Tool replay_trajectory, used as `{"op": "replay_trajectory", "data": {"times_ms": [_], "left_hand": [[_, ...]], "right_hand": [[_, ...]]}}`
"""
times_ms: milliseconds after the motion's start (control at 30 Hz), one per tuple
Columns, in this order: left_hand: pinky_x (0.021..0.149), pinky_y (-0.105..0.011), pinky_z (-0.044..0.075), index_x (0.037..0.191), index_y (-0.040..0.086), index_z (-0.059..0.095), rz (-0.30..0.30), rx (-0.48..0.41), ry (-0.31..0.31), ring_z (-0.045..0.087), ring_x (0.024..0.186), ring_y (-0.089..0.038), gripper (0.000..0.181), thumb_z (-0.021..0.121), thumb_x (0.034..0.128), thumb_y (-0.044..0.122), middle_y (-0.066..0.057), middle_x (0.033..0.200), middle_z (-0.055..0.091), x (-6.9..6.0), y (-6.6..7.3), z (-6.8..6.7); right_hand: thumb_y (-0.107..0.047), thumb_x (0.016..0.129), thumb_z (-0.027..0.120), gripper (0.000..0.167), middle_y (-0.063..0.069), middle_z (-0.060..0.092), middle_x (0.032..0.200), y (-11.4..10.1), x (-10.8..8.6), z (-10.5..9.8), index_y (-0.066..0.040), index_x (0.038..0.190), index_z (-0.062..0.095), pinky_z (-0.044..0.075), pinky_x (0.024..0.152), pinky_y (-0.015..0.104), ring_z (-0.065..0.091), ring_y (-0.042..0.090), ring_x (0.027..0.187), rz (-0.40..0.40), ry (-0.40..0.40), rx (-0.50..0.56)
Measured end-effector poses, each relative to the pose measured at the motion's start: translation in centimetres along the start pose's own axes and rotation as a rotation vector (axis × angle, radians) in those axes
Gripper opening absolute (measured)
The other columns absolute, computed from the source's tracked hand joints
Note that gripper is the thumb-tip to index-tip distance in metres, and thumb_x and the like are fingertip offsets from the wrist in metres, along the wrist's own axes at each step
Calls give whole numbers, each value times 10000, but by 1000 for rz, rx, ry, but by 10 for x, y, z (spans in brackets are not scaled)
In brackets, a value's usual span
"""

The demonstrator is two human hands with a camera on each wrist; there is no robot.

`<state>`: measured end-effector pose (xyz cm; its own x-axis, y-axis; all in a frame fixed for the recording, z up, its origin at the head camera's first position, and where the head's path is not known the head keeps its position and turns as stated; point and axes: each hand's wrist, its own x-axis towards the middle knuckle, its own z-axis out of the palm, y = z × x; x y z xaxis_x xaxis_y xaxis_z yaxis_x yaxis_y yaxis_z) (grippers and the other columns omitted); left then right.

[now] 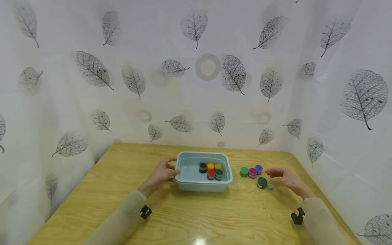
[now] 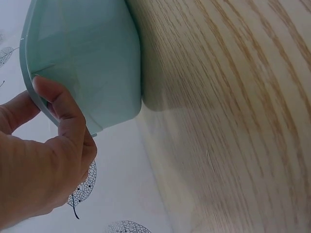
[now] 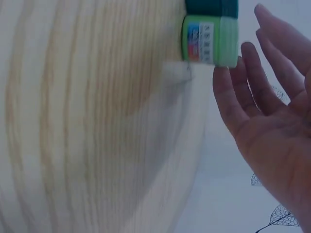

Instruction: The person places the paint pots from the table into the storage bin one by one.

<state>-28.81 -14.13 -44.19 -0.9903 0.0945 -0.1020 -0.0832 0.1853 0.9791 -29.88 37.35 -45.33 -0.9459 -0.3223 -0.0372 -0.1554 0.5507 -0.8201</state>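
My left hand (image 1: 162,174) grips the left rim of a pale blue-green plastic tub (image 1: 203,187), its thumb and fingers pinching the edge in the left wrist view. Inside the tub, on the right side, sit several small paint jars: a black jar (image 1: 203,167), an orange one, a yellow one, a red jar (image 1: 211,174) and a dark green one. Over the table's right part, my right hand (image 1: 286,178) hovers with loosely bent fingers and holds nothing. Close to its fingertips stands a light green jar (image 3: 211,41), touching a dark teal jar (image 1: 261,182).
Between tub and right hand stand a green jar (image 1: 244,171), a magenta jar (image 1: 252,173) and a blue-violet jar (image 1: 258,169). The wooden table (image 1: 196,217) meets a leaf-patterned white curtain (image 1: 171,98) at the back and sides.
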Motion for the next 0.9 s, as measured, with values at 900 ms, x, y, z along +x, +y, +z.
{"op": "replay_trajectory", "data": {"times_ms": [900], "left_hand": [[657, -354, 604, 1385, 48, 486, -8, -9, -6, 649, 826, -286, 563, 698, 867, -7, -180, 1057, 583, 3, -2, 1]], "right_hand": [[-202, 833, 767, 480, 155, 625, 1224, 8, 2, -9, -8, 1248, 623, 527, 828, 233, 592, 170, 1018, 47, -94, -129]]}}
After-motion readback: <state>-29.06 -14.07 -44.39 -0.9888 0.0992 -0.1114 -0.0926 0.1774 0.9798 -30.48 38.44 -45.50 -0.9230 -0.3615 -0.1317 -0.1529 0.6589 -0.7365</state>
